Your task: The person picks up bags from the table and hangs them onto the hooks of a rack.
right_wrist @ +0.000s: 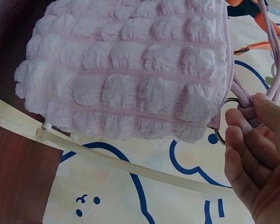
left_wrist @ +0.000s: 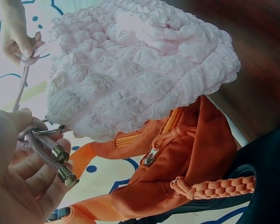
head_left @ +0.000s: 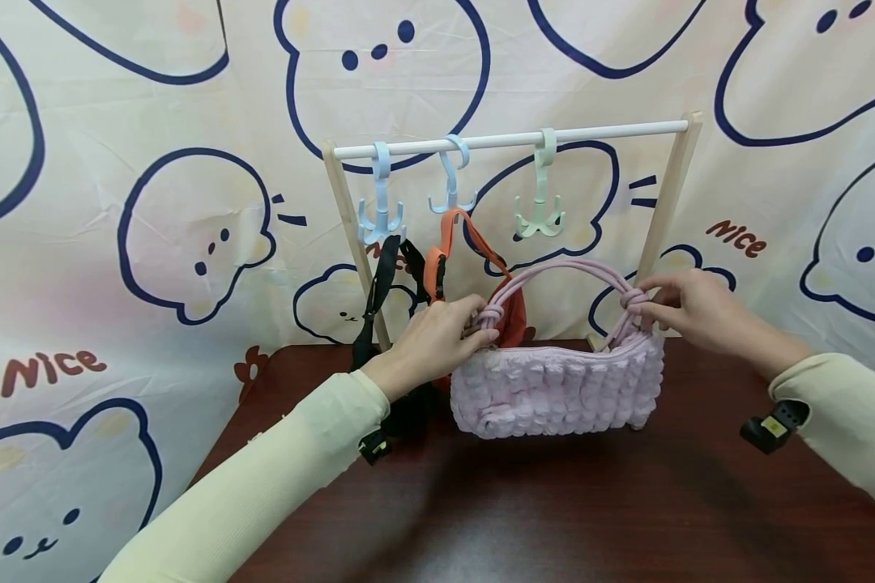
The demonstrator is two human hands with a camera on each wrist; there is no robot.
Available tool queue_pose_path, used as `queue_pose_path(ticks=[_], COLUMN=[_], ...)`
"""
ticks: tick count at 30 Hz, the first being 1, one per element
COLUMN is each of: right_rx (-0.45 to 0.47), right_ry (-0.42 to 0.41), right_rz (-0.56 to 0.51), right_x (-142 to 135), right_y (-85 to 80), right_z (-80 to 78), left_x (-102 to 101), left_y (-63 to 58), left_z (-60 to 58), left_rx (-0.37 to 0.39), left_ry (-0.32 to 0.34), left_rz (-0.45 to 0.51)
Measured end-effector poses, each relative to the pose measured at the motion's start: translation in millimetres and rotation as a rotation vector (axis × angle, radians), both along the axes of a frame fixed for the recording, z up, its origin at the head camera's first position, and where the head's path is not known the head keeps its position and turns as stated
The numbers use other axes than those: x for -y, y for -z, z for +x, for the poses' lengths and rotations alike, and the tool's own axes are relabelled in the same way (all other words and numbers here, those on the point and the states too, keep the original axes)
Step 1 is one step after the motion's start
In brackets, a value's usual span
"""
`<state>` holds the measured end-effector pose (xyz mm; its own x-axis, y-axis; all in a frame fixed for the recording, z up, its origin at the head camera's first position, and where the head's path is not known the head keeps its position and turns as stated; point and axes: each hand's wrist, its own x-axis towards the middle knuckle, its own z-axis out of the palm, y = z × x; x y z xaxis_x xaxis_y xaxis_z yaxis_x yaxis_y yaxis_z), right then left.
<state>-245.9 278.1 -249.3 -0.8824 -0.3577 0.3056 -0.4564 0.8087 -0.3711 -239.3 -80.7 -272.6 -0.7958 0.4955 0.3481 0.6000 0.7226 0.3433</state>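
Observation:
A pink puffy handbag (head_left: 557,393) with a cord handle (head_left: 554,269) is held up over the brown table in the head view. My left hand (head_left: 437,336) pinches the knotted cord at the handle's left end; two metal-tipped cord ends (left_wrist: 60,161) hang beside its fingers in the left wrist view. At the right end, my right hand (head_left: 689,312) pinches the other knot (right_wrist: 249,114) between thumb and fingers, close to a metal ring. Above the handle, a green four-pronged hook (head_left: 539,194) hangs from a white rail (head_left: 612,132) with nothing on its prongs.
Behind the handbag, an orange bag (left_wrist: 177,163) hangs by its strap from a blue hook (head_left: 452,174). A black strap (head_left: 382,279) hangs from another blue hook (head_left: 382,194) at left. Wooden legs (head_left: 674,190) hold the rail, with a printed cloth behind.

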Motion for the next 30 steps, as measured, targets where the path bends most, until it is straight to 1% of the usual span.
queue_pose_path(ticks=[5, 10, 18, 30], right_rx=[-0.028, -0.045, -0.070, -0.050], right_ry=[-0.001, -0.007, -0.006, 0.061], right_rz=[0.002, -0.003, -0.006, -0.003], right_x=[0, 1, 1, 3], right_y=[-2.4, -4.7, -9.6, -15.1], right_z=[0.6, 0.9, 0.6, 0.8], left_x=[0, 1, 0, -2], left_y=[-2.4, -4.3, -9.1, -14.8], left_z=[-0.1, -0.2, -0.1, 1.0], left_rx=[-0.030, -0.043, -0.039, -0.030], left_ry=[0.006, 0.008, 0.000, -0.019], left_rz=[0.000, 0.005, 0.021, 0.034])
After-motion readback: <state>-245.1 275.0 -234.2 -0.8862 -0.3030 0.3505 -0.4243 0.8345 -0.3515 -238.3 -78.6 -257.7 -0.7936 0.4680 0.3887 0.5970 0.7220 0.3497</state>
